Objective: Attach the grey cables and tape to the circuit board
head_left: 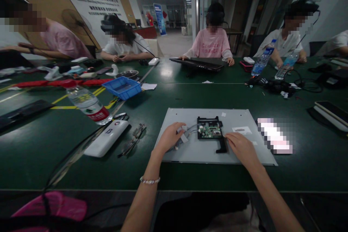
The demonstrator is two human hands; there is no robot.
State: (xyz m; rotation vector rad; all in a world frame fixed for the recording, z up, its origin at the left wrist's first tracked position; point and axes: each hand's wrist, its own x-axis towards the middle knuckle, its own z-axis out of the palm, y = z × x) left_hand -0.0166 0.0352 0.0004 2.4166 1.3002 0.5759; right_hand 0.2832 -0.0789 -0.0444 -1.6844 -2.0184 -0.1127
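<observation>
A flat grey panel [185, 114] lies on the green table in front of me. On it sits a black plastic bracket [223, 146] holding a green circuit board [210, 131]. A grey cable [190, 129] runs leftward from the board. My left hand [171, 136] is at this cable, its fingers curled closed around it; a whitish tag or tape hangs by the fingertips. With thumb and fingers pinched together, my right hand [243, 147] grips the right edge of the bracket. The exact contact of the fingertips is small and partly hidden.
Left of the panel lie eyeglasses [132, 140], a white power bank [107, 138], a tilted water bottle [88, 103] and a blue tray [123, 87]. A blurred-out phone-like object [274, 136] is at the right. Several people sit across the table, one behind a black flat panel [199, 64].
</observation>
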